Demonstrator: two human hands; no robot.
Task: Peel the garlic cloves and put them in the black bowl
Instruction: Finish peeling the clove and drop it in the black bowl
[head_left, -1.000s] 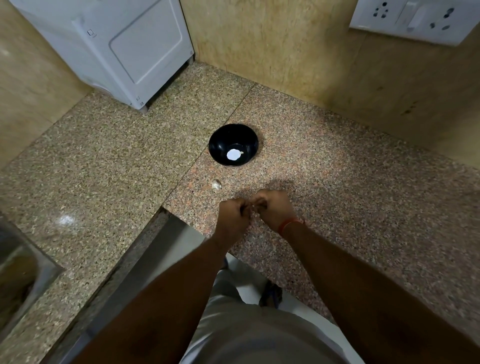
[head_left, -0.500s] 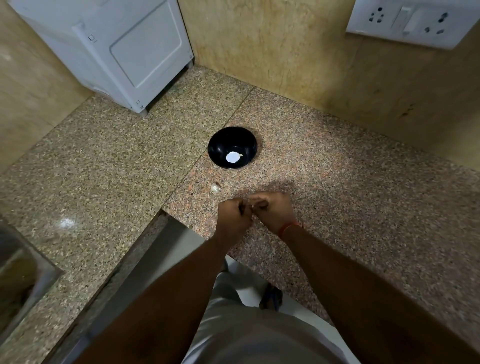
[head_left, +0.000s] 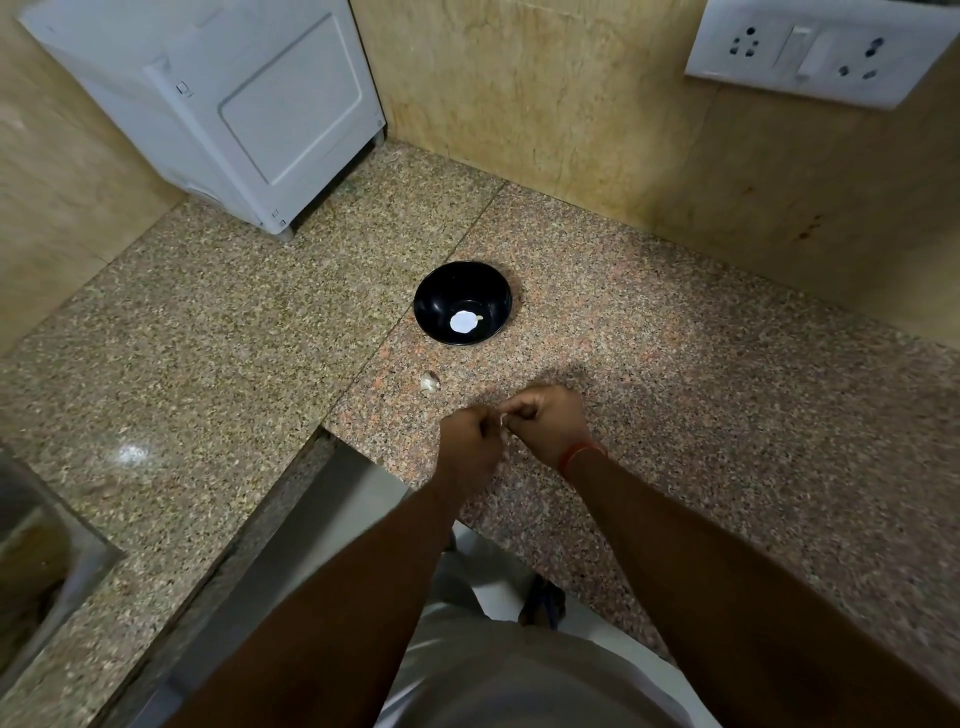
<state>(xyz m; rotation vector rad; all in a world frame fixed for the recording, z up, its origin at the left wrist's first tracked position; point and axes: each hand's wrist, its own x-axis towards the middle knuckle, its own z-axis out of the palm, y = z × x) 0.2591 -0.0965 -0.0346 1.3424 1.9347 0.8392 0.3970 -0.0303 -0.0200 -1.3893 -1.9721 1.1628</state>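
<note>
— So, which step is this?
— Peeling, I judge. The left hand (head_left: 470, 434) and right hand (head_left: 548, 423) meet knuckle to knuckle above the surface (head_left: 675, 415), fingers curled, pinching a pale garlic clove (head_left: 502, 419) between them.
— And next?
— Strip the skin, then reach forward to the black bowl (head_left: 463, 303). Another clove (head_left: 429, 382) lies between bowl and hands.

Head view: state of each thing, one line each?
black bowl: upright on counter, small pale piece inside.
garlic on counter: loose, untouched, near the bowl.
garlic clove: pinched between both hands, mostly hidden.
left hand: curled, pinching the clove.
right hand: curled, pinching the clove.
</note>
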